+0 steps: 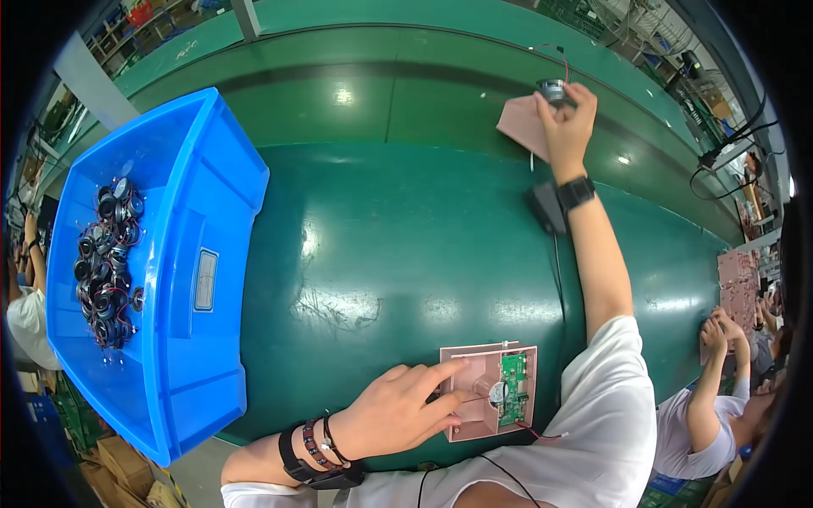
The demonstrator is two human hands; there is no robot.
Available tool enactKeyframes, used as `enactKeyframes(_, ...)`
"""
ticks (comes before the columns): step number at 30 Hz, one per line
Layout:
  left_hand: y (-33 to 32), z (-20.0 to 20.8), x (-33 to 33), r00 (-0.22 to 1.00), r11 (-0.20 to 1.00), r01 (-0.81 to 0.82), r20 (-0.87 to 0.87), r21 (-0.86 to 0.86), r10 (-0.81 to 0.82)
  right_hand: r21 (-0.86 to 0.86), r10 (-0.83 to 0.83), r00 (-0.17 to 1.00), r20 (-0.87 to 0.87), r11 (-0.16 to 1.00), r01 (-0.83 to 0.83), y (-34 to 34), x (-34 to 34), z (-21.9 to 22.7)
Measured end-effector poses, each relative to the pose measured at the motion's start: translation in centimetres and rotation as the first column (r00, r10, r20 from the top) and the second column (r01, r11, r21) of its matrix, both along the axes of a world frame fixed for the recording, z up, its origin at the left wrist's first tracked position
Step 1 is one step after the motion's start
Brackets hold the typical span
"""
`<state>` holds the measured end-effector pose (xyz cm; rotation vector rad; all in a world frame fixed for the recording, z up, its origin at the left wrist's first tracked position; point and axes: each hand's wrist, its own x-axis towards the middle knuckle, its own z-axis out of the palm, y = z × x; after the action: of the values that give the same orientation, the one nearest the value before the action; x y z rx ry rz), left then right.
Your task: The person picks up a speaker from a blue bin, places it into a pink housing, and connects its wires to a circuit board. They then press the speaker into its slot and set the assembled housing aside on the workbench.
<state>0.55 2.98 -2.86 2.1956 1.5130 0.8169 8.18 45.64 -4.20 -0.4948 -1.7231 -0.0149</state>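
My right hand [566, 118] is stretched out to the far right, with a small round speaker [552, 90] pinched between thumb and fingers. Thin red and black wires rise from the speaker. Right beside that hand, a flat pink plastic panel [523, 124] lies on the green surface. Near my body, my left hand [411, 405] grips the left side of an open pink plastic housing [481, 433], its fingers reaching over the wall and the thumb hidden. Inside the housing sits a green circuit board [513, 388], with a round metallic part beside it. A short wire trails from the lower right corner.
A large blue bin [190, 339] on the left holds many loose speakers [108, 262] with wires. A black box-shaped device [546, 209] with a cable lies under my right wrist. At far right a co-worker [707, 423] handles pink parts beside stacked pink pieces [738, 279].
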Motion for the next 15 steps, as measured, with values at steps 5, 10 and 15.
enactKeyframes(5,-0.7,0.0,0.3,1.0,0.999,0.013,-0.012,0.044,-0.013,-0.086,0.26,0.965,0.017,0.962,-0.258,-7.6,2.9,-0.7)
enactKeyframes(10,-0.4,0.3,0.7,0.997,0.998,-0.006,-0.077,0.055,0.01,-0.256,0.383,0.922,-0.058,0.887,-0.385,-12.4,5.5,-2.5)
enactKeyframes(15,-1.0,1.0,1.0,0.972,0.968,-0.046,-0.213,0.245,0.1,-0.229,0.433,0.86,0.271,0.897,-0.379,-21.6,8.7,2.7)
